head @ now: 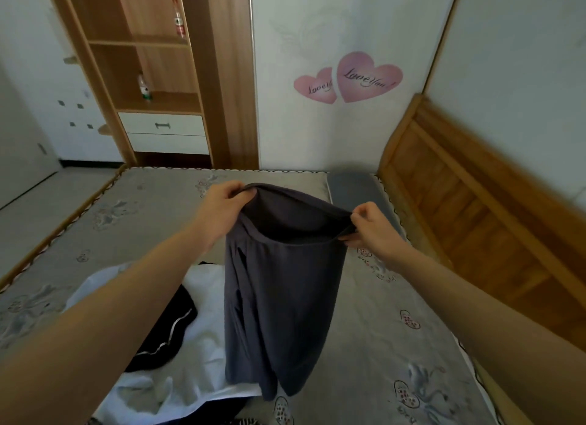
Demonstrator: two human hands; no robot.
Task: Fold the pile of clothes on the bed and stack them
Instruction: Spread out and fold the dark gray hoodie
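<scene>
Bedroom, patterned grey bed (133, 221) under both arms; wooden shelf unit (152, 69) far left, headboard (469, 209) right.

Left hand (218, 210) pinches one end of a dark grey garment's (279, 304) waistband, fingers curled on the cloth. Garment hangs between the hands, hem just above the mattress. Below the left forearm: white garment (203, 355) with black garment (171, 332) lying on it. Right hand (371, 228) pinches the waistband's other end.
</scene>
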